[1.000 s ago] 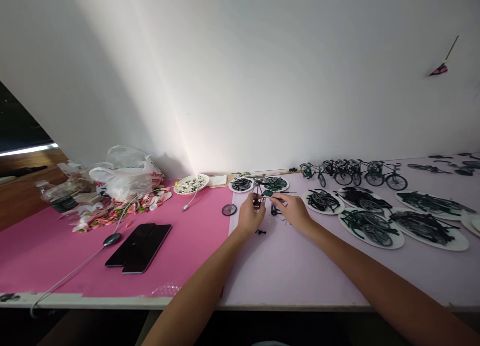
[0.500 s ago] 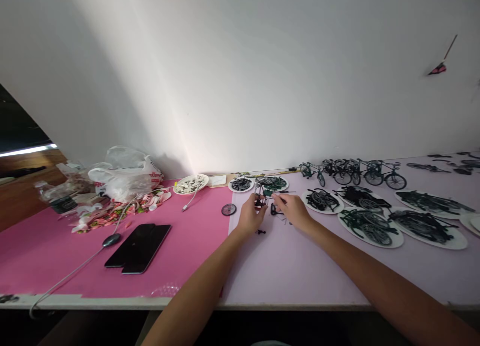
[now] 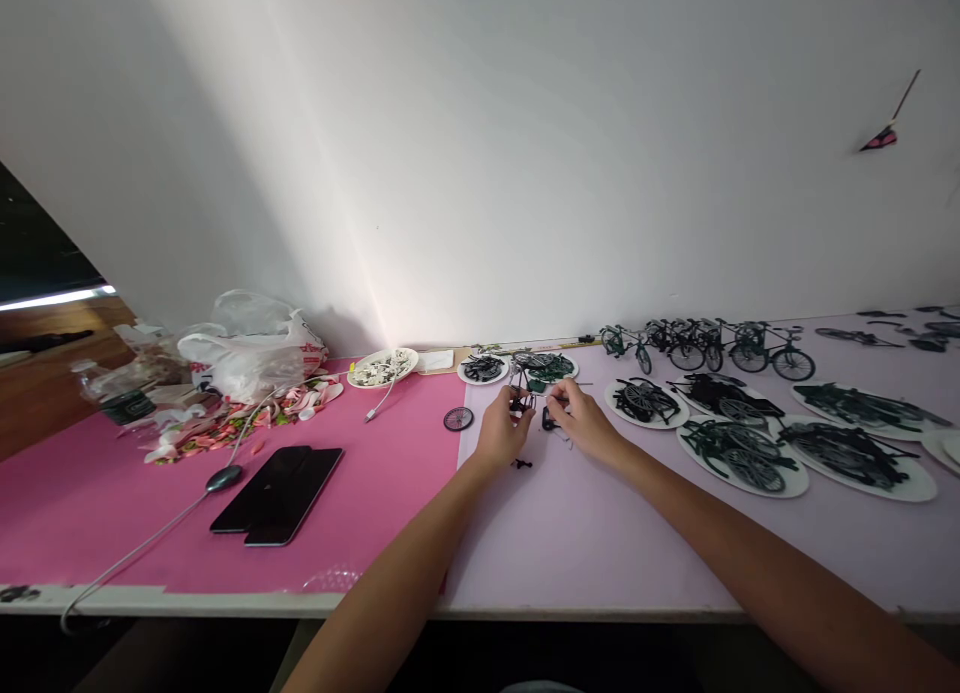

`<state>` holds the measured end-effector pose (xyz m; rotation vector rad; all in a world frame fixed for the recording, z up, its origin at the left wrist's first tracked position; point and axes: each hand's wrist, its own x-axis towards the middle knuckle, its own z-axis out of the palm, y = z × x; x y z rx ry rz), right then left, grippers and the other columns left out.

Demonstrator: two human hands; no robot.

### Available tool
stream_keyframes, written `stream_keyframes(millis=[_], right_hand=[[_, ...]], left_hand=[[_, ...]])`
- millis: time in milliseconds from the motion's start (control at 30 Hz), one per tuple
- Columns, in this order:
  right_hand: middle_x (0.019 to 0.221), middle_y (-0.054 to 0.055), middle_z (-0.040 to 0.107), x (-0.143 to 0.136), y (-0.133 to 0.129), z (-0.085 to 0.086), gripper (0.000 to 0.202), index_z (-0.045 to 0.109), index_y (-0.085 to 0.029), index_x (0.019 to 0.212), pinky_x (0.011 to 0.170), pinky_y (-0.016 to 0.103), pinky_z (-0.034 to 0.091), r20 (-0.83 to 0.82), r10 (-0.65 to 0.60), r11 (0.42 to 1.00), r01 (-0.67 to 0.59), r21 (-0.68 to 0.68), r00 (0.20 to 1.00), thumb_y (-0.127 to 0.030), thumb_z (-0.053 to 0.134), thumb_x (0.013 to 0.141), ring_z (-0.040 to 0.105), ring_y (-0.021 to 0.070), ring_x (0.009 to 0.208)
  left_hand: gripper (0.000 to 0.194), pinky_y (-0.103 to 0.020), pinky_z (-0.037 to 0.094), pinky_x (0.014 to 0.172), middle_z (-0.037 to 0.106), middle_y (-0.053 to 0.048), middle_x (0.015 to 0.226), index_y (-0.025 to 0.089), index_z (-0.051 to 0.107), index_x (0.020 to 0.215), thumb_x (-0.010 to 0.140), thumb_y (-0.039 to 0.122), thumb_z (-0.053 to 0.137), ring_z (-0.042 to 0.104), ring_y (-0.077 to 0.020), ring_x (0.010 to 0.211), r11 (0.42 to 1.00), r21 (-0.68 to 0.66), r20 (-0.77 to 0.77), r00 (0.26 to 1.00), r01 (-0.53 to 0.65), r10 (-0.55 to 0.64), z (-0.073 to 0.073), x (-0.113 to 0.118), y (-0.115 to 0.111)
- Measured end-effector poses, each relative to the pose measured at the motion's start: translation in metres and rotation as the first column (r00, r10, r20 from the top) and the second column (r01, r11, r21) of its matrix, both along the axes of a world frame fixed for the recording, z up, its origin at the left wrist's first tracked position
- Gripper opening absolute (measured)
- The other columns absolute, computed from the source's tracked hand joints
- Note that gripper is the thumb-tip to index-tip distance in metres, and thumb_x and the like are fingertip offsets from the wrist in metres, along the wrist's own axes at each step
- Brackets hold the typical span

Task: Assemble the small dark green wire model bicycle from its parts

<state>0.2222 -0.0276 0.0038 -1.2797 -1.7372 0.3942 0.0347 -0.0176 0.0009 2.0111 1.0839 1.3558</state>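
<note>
My left hand (image 3: 499,431) is closed around a dark miniature bicycle frame (image 3: 519,405), its thin bars showing between the fingers. Just to the right, my right hand (image 3: 588,425) has thumb and fingers pinched together. What lies in that pinch is too small to make out. A thin dark rod (image 3: 583,383) shows behind the right fingers; I cannot tell whether they touch it. Below the right fingertips is a small black part (image 3: 547,419). Another little black piece (image 3: 523,464) lies under my left hand. A loose spoked wheel (image 3: 458,419) rests to the left.
White plates of dark bicycle parts (image 3: 742,457) spread to the right. Several assembled model bicycles (image 3: 772,351) stand along the wall. Leftward are a plate of pale pieces (image 3: 384,367), a cable (image 3: 180,513), two dark phone-like slabs (image 3: 281,495), and plastic bags (image 3: 251,348).
My right fingertips have shifted slightly down and to the right, a little farther from the left hand. The left hand keeps its hold on the bicycle frame.
</note>
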Motion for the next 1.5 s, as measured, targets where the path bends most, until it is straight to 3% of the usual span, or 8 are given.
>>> stream_keyframes(millis=[300,400,533,633,1000,1267,1500], right_hand=[[0.070,0.002,0.067,-0.0012,-0.0031,0.0060,0.049,0.049,-0.025,0.071,0.067,0.030,0.043,0.028,0.019,0.999,-0.018,-0.029,0.999,-0.058,0.034,0.104,0.062,0.0197,0.065],[0.071,0.002,0.067,-0.0012,-0.0035,0.0058,0.046,0.052,-0.025,0.076,0.065,0.030,0.043,0.028,0.006,0.999,-0.005,-0.050,1.000,-0.058,0.036,0.104,0.063,0.0206,0.065],[0.086,0.003,0.073,-0.0011,-0.0023,0.0027,0.026,0.054,-0.026,0.095,0.068,0.031,0.045,0.019,-0.046,0.999,0.046,-0.027,0.999,-0.051,0.048,0.097,0.068,0.0232,0.077],[0.091,0.004,0.072,-0.0009,-0.0008,0.0003,0.021,0.050,-0.026,0.095,0.071,0.032,0.047,0.017,-0.052,0.999,0.052,0.005,0.999,-0.047,0.050,0.093,0.069,0.0244,0.083],[0.083,0.003,0.070,-0.0032,-0.0014,0.0008,0.027,0.047,-0.026,0.089,0.067,0.031,0.045,0.026,-0.028,0.999,0.027,0.025,0.999,-0.052,0.046,0.094,0.066,0.0227,0.075],[0.064,0.001,0.062,-0.0020,-0.0031,0.0050,0.045,0.044,-0.025,0.070,0.058,0.029,0.040,0.097,-0.009,1.000,0.010,-0.010,0.995,-0.055,0.036,0.103,0.056,0.0183,0.057],[0.066,0.002,0.064,-0.0029,-0.0049,0.0064,0.044,0.049,-0.025,0.074,0.060,0.030,0.041,0.060,-0.039,0.999,0.038,0.011,0.997,-0.060,0.041,0.100,0.058,0.0198,0.059]], left_hand=[[0.019,-0.028,0.056,0.071,0.070,-0.007,0.111,0.021,0.055,0.106,0.091,0.018,0.066,0.068,-0.0156,0.085,1.000,0.009,-0.005,1.000,0.018,-0.018,0.0014,0.0002,-0.0023],[0.018,-0.028,0.056,0.071,0.070,-0.007,0.110,0.021,0.055,0.105,0.091,0.017,0.066,0.069,-0.0159,0.085,1.000,0.012,-0.013,1.000,0.016,-0.016,0.0010,0.0007,-0.0021],[0.019,-0.028,0.057,0.071,0.070,-0.008,0.111,0.021,0.055,0.106,0.090,0.018,0.066,0.069,-0.0164,0.085,1.000,0.027,-0.017,1.000,0.012,-0.011,0.0000,0.0009,-0.0011],[0.020,-0.028,0.058,0.071,0.070,-0.008,0.111,0.021,0.055,0.106,0.090,0.017,0.066,0.069,-0.0159,0.085,0.999,0.031,-0.017,1.000,0.006,-0.006,-0.0008,0.0010,-0.0005],[0.022,-0.027,0.058,0.071,0.070,-0.007,0.110,0.021,0.055,0.108,0.089,0.017,0.064,0.068,-0.0146,0.082,0.999,0.031,-0.006,1.000,0.011,-0.011,-0.0019,0.0007,-0.0004],[0.022,-0.029,0.059,0.073,0.069,-0.009,0.113,0.021,0.055,0.108,0.089,0.018,0.065,0.069,-0.0162,0.087,0.999,0.039,-0.002,1.000,0.007,-0.007,-0.0006,0.0012,-0.0017],[0.022,-0.029,0.060,0.073,0.070,-0.009,0.114,0.021,0.055,0.108,0.089,0.019,0.066,0.069,-0.0164,0.086,0.999,0.038,-0.004,1.000,0.014,-0.013,0.0007,0.0017,-0.0035]])
